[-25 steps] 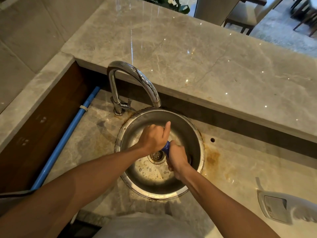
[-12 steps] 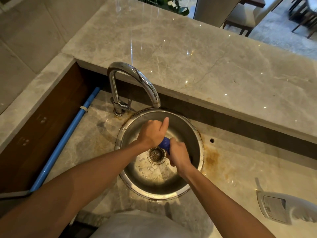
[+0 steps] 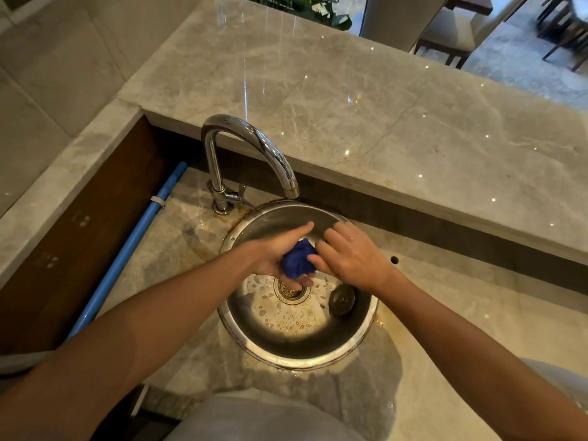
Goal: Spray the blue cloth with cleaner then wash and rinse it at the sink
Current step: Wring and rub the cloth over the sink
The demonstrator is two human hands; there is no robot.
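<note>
The blue cloth (image 3: 298, 262) is bunched into a small wad over the round steel sink (image 3: 362, 332). My left hand (image 3: 280, 253) cups it from below, palm up, fingers curled around it. My right hand (image 3: 353, 256) lies beside the wad with its fingertips touching the cloth's right side, fingers spread. Both hands hover above the drain (image 3: 291, 291). The chrome tap (image 3: 254, 148) arches over the sink's back rim; no water is visible running from it.
A dark round drain plug (image 3: 342, 300) lies in the basin right of the drain. Water drops and foam speckle the basin floor. A raised marble counter (image 3: 381, 100) runs behind the sink. A blue pipe (image 3: 133, 246) lies along the left.
Both hands rose from the basin floor. My fists, clenched tightly on the twisted cloth, have loosened; the right hand has opened and the wad now rests in my left palm. The drain plug is now uncovered.
</note>
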